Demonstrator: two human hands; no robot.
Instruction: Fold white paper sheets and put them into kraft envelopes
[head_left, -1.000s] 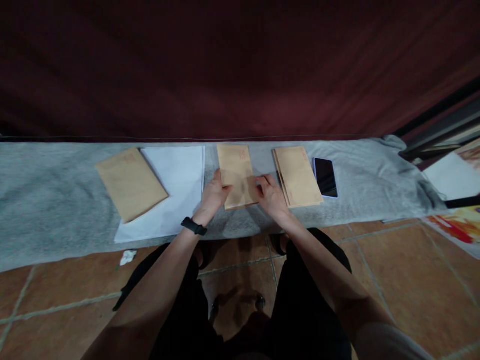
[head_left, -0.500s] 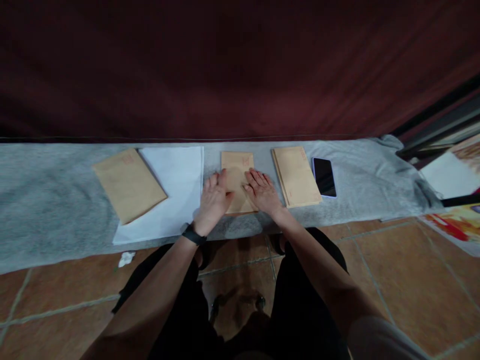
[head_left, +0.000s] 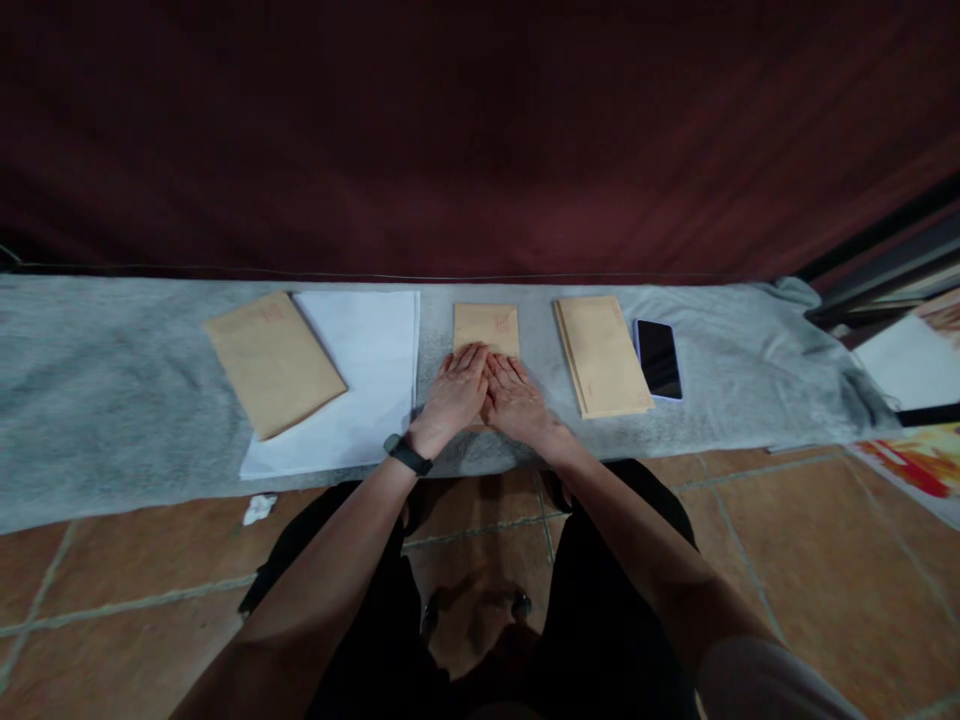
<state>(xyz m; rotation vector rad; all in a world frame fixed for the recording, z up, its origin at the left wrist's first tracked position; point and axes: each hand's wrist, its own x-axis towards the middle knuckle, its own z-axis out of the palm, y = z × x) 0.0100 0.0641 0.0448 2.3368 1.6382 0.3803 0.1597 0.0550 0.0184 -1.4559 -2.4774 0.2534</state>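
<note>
A brown paper envelope (head_left: 486,322) with red print lies on the grey cloth in front of me, its lower part covered by my hands. Both palms face down on it, side by side. My left hand (head_left: 459,388), with a dark band on the wrist, rests flat with fingers stretched out. Touching it at the fingers, my right hand (head_left: 516,398) also lies flat on the envelope. To the right is a small stack of brown envelopes (head_left: 604,355). More brown envelope paper (head_left: 274,365) lies at the left, partly over white paper sheets (head_left: 375,375).
A phone (head_left: 659,360) lies right of the envelope stack. The grey cloth (head_left: 112,400) covers a long narrow surface, backed by a dark red curtain (head_left: 480,150). A crumpled white tissue (head_left: 259,508) lies on the tiled floor (head_left: 150,560). Printed material (head_left: 919,465) is at the far right.
My hands have moved together over the envelope; they were apart near its two sides and now touch at the middle. The whole view has shifted slightly.
</note>
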